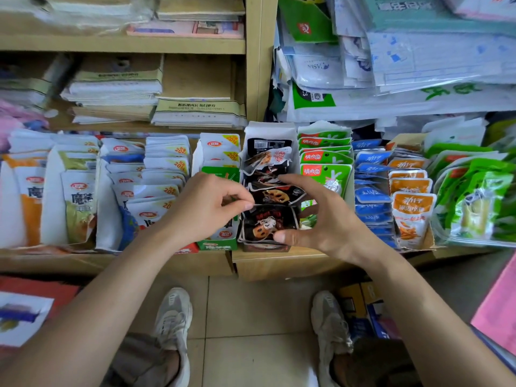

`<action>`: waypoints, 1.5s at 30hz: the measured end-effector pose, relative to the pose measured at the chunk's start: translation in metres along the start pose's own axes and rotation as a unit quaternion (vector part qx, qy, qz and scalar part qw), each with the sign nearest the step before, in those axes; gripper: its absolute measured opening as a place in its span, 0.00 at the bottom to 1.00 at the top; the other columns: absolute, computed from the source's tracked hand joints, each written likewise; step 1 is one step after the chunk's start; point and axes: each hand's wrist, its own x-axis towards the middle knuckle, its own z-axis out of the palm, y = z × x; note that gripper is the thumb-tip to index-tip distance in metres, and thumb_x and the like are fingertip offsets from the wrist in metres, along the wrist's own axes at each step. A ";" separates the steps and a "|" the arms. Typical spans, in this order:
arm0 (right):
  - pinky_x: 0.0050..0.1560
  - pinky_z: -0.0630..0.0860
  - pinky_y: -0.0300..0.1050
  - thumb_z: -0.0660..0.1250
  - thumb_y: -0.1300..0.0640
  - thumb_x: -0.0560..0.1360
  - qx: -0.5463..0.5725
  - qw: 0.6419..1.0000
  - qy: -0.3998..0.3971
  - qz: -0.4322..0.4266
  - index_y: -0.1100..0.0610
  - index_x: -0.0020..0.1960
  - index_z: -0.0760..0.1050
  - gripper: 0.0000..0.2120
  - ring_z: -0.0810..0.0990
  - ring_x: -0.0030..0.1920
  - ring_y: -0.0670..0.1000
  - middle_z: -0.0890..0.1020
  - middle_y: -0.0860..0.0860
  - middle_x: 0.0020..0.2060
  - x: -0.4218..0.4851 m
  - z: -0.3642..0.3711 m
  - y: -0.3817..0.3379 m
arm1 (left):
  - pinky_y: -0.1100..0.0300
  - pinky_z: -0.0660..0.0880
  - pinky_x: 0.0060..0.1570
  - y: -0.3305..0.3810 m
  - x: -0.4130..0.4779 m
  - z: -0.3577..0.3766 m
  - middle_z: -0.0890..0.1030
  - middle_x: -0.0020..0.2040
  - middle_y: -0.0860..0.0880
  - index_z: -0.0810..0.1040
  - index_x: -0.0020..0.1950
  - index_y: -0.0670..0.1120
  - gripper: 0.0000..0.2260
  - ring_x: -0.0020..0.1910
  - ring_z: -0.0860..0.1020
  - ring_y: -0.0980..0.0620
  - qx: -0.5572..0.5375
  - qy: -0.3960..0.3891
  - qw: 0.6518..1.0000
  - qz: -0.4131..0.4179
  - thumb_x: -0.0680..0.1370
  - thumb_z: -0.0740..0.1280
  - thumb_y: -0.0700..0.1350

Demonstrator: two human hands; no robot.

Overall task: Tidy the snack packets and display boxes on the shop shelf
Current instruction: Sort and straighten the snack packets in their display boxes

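left hand [206, 208] pinches front black packet [268, 223] by top edge; right hand [321, 219] thumb plus curled fingers [301, 182] grip it, shelf [279, 263] front edge.

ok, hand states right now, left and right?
Left hand: closed, pinching an edge among the black packets.
Right hand: closed, thumb and fingers clasping the same packets.

Stacked notebooks [117, 88] above tiled floor [251, 317].
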 end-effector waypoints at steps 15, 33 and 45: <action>0.55 0.76 0.35 0.76 0.50 0.71 0.025 0.997 0.038 -0.063 0.48 0.67 0.77 0.25 0.76 0.64 0.39 0.80 0.41 0.62 -0.012 0.002 -0.009 | 0.63 0.80 0.44 0.008 -0.023 0.009 0.86 0.45 0.55 0.87 0.49 0.45 0.04 0.45 0.84 0.59 -0.043 0.149 0.985 0.076 0.77 0.72 0.41; 0.55 0.79 0.49 0.78 0.63 0.70 0.028 0.992 0.072 -0.098 0.55 0.57 0.83 0.17 0.81 0.54 0.50 0.83 0.49 0.51 0.002 -0.001 0.006 | 0.49 0.73 0.64 0.011 -0.022 0.007 0.78 0.64 0.52 0.82 0.64 0.48 0.19 0.65 0.75 0.52 -0.001 0.106 0.988 0.108 0.76 0.71 0.53; 0.56 0.77 0.52 0.72 0.48 0.75 0.045 0.997 0.068 -0.007 0.53 0.66 0.78 0.21 0.79 0.58 0.47 0.82 0.45 0.57 0.019 -0.012 0.004 | 0.50 0.80 0.51 -0.004 -0.028 0.021 0.84 0.56 0.55 0.84 0.61 0.49 0.21 0.52 0.81 0.52 0.061 0.055 0.983 0.163 0.72 0.77 0.55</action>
